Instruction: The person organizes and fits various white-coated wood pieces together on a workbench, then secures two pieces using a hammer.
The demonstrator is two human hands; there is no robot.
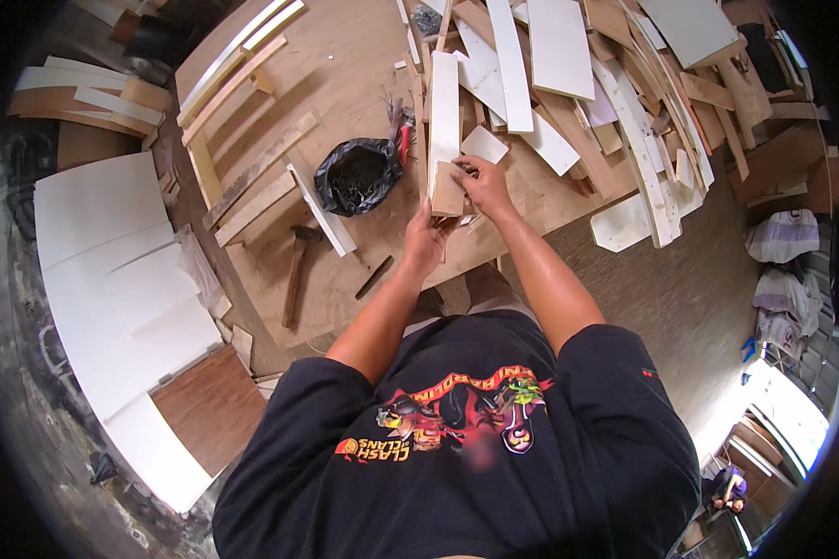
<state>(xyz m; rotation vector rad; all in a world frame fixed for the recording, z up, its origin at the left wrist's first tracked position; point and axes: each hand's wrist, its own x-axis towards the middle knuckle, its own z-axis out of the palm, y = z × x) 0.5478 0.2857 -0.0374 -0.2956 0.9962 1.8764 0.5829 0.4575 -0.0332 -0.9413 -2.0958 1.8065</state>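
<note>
A long narrow white board points away from me on the worktable, with a short brown wood piece at its near end. My left hand is closed around that near end from the left and below. My right hand pinches the brown piece at its upper right edge, fingers bent. Whether the brown piece is fixed to the board I cannot tell. Left of my hands sits an open black plastic bag with dark, thin pieces inside, probably nails. A red-handled tool lies beside it.
A hammer and a slim black tool lie on the table near its front edge. Wooden frame parts stand at the left. Piled boards cover the right side. White panels lean left; another person sits far right.
</note>
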